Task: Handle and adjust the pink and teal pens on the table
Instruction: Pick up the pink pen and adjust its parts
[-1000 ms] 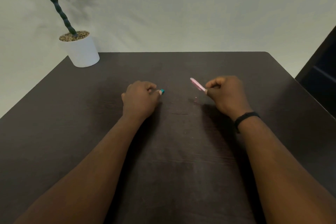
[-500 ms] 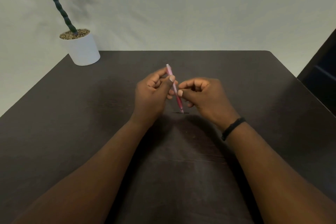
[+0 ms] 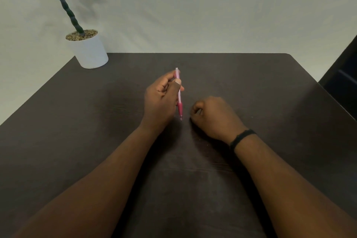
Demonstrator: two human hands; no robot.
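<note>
Two hands: both are hovering low over the middle of the counter (image 3: pixel 270 91), close together but not touching.
Left hand (image 3: pixel 162 100): its grip is grasping the pink pen (image 3: pixel 179 94), thumb pressing the barrel against the curled fingers.
Pink pen's position: it is standing steeply, its long axis running near to far, the cap end pointing far and up, the dark pink writing tip pointing near and down, seemingly just above or touching the counter.
Right hand (image 3: pixel 214 116): its grip is curling into a loose fist, and nothing is showing in it; whether anything is hiding inside I cannot tell.
Key relation: the pink pen is lying just left of the right hand, its tip being the nearest part, so the left hand is plainly the nearer one for any adjusting.
Teal pen: it is not showing anywhere; possibly the left palm is hiding it.
Surface: the dark wood-grain counter is looking flat and matt.
Room: a potted plant (image 3: pixel 87 48) is standing at the far left corner before a pale wall, and something dark is edging in at the right.
</note>
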